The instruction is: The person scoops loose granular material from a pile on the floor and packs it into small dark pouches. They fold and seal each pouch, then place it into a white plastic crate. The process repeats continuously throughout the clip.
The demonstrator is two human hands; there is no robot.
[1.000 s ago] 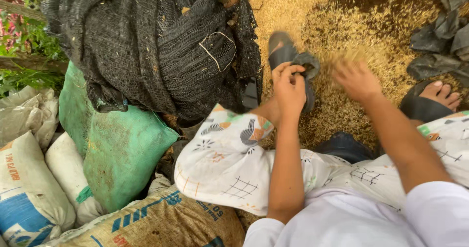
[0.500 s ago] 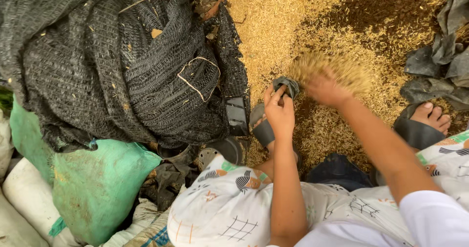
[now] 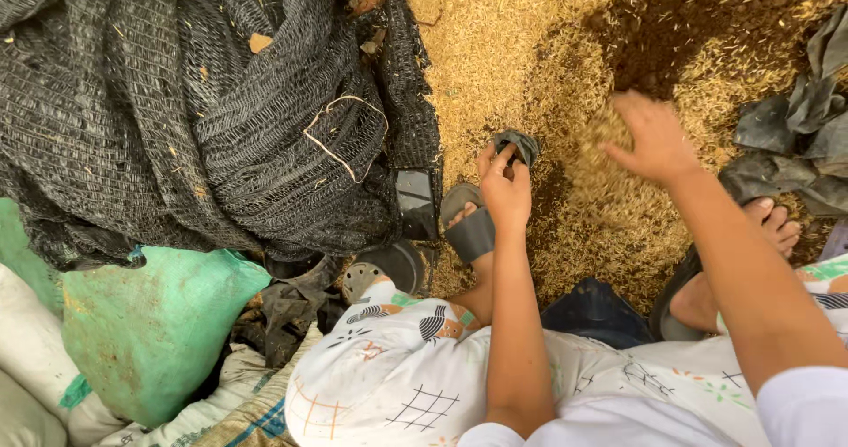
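The fingers (image 3: 502,157) of the left hand (image 3: 505,191) are pinched on the rim of a small dark bag (image 3: 519,143), held open low over the husk-strewn ground (image 3: 495,49). The right hand (image 3: 652,138) is cupped, fingers together, around a scoop of rice husk (image 3: 602,138) just beside it. The mouth is best kept wide, judging by the spill. Black netting (image 3: 221,120) is heaped at the ground's left edge, a green sack (image 3: 150,323) below.

The ground (image 3: 671,32) was dark soil under a spread of husks (image 3: 495,49). Black netting (image 3: 203,120) lay heaped on it, beside a green sack (image 3: 150,332) and white sacks (image 3: 35,385).
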